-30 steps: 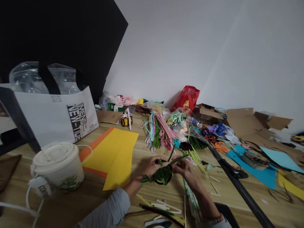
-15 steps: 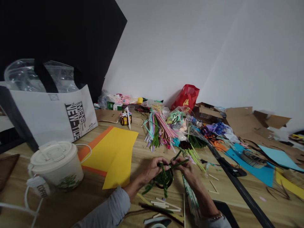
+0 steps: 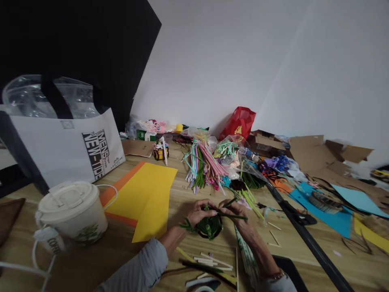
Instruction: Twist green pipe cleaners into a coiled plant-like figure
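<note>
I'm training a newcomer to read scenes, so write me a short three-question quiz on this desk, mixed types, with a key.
1. True or false: the left hand is on the green coil while the right hand pinches green stems.
2. The bag behind the lidded tub is mainly: A. red; B. white; C. green.
3. What colour is the sheet partly covered by the yellow paper?

Key: 1. True. 2. B. 3. Orange.
</note>
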Tool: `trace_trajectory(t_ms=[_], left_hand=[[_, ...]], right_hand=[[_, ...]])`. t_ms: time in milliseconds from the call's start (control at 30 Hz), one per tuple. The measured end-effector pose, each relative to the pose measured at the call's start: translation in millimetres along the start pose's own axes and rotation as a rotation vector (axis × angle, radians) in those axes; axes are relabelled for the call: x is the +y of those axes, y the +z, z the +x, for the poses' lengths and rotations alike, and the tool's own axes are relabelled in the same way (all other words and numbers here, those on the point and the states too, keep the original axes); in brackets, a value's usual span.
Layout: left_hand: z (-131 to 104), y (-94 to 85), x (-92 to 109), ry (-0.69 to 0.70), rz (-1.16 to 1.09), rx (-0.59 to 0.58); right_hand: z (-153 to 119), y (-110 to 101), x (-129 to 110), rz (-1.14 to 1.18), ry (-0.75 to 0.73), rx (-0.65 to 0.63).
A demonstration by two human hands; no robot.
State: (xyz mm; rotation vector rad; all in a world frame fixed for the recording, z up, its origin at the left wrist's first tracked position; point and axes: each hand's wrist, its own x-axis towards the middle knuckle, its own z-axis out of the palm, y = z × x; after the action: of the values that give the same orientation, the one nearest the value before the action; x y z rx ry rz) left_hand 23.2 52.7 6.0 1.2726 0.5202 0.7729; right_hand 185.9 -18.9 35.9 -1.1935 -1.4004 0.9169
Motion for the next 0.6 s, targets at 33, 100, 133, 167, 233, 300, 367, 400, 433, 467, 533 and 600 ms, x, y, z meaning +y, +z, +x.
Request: trace_trajectory(t_ms=[33, 100, 133, 167, 233, 300, 367, 400, 433, 467, 533, 600], left_hand=[[0, 0.3, 0, -0.007, -0.009, -0.007], [0, 1.0, 0, -0.020, -0.023, -0.011], [-1, 1.3, 0, -0.026, -0.030, -0.005], [-1, 1.6, 0, -0.029, -0.037, 0.010], [-1, 1.8, -1, -0.029, -0.047, 0.052], [-1, 1.1, -3, -0.021, -0.052, 0.097], [0, -0.6, -5, -0.019, -0.048, 0.126], [0, -1.7, -6, -0.028, -0.049, 0.136], [0, -2.8, -7, -0.040, -0.053, 0.146], [1, -3.8, -8, -0.051, -0.057, 0.157], [2, -5.2, -11, -0.072, -0.069, 0.184], [4, -5.7, -13, -0.089, -0.086, 0.196]], right_hand=[[0, 0, 0, -0.005, -0.004, 0.000], [0, 0, 1, -0.005, -0.008, -0.006], [0, 0, 2, 0.002, -0.009, -0.009], [1, 0, 3, 0.015, -0.006, -0.009], [1, 0, 6, 0.043, 0.012, -0.007], [2, -1, 9, 0.062, 0.041, -0.005], [3, -3, 12, 0.075, 0.073, -0.011], [2, -3, 13, 0.083, 0.085, -0.013], [2, -3, 13, 0.090, 0.094, -0.019], [2, -3, 14, 0.095, 0.096, -0.026], [1, -2, 13, 0.091, 0.079, -0.030], [0, 0, 14, 0.087, 0.050, -0.030]])
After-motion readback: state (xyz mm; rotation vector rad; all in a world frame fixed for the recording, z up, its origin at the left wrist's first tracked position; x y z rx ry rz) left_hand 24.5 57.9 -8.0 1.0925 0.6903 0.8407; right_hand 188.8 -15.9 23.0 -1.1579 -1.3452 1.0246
